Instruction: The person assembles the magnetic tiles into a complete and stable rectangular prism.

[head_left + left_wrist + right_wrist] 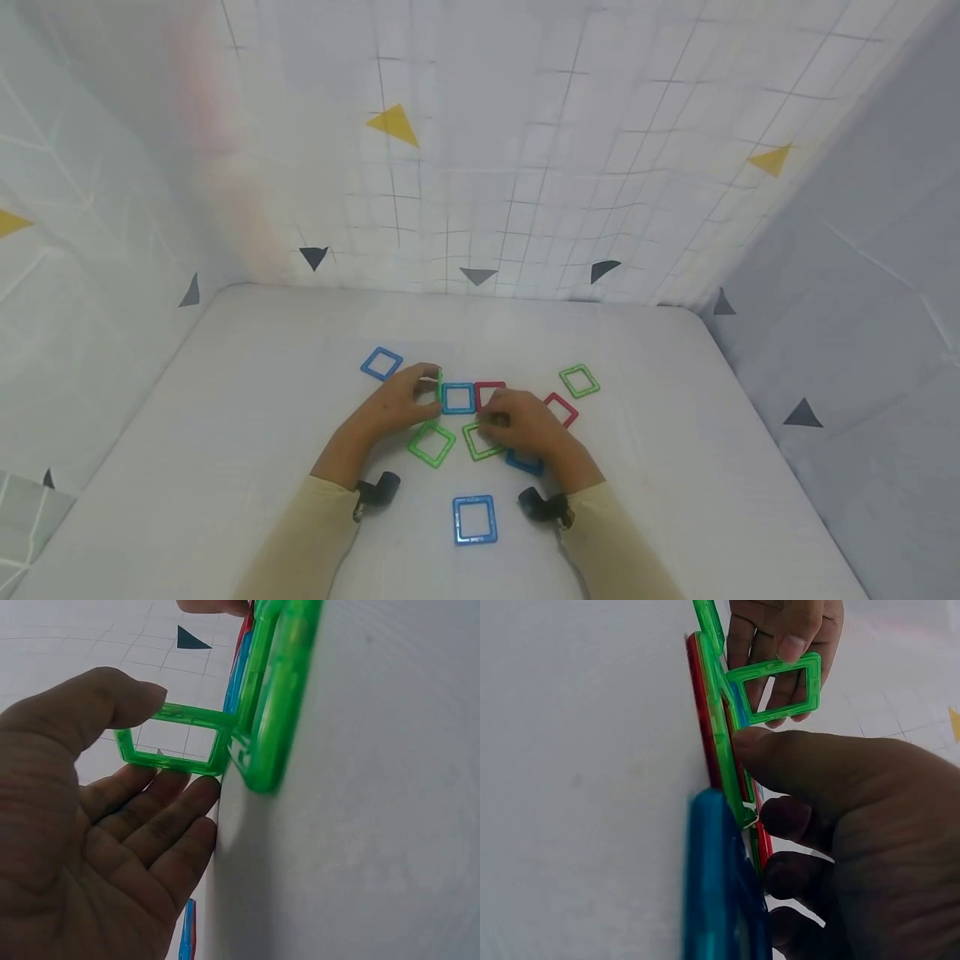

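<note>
My left hand (397, 404) pinches a green square magnetic tile (191, 716) between thumb and fingers, holding it upright. Its lower edge stands along the left side of a flat blue magnetic tile (458, 386). Edge to edge with that blue one, on its right, lies a red magnetic tile (490, 384). My right hand (528, 421) grips this red tile with thumb at its near edge and fingers at the far side, hiding part of it. Just in front, two green tiles lie flat, one (419, 435) by the left hand and one (470, 442) partly under the right.
A blue tile (525, 463) shows partly beneath the right wrist, and another (474, 542) lies near the front. Farther out are a blue tile (371, 357) at back left, a red tile (567, 403) and a green tile (592, 375) at right. Cloth walls (480, 208) enclose the white table.
</note>
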Demonstrator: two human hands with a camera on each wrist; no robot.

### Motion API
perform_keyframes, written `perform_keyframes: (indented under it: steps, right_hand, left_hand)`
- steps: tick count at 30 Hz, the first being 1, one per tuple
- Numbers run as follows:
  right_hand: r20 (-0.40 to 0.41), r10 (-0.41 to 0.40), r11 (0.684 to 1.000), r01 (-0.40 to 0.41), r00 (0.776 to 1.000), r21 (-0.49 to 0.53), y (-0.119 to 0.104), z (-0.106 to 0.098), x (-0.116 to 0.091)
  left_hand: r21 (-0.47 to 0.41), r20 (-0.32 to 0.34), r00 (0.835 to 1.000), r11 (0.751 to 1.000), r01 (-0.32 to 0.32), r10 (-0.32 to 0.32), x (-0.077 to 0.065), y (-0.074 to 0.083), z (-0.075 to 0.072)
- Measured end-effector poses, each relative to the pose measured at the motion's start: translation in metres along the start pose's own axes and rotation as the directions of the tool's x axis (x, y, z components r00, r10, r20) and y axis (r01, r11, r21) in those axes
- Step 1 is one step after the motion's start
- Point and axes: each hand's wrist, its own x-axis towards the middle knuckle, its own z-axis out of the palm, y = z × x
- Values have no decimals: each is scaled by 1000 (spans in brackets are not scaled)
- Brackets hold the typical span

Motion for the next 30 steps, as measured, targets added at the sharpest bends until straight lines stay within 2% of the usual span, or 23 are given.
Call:
perform_keyframes:
  steps: [6,15,30]
  right_hand:
    - [49,-9,999,11,999,-40,-3,-2,1]
    - [47,-3,997,6,999,-75,-4,-3,4]
    - [72,52,997,-55,996,46,-7,-9,2]
  left_hand:
    - [3,-1,1000,1000,-1,1,1,-1,-1]
    - [-5,3,1000,1000,9,-9,1,2,-5]
    - [-1,13,1000,1000,-12,12,1,-1,-2]
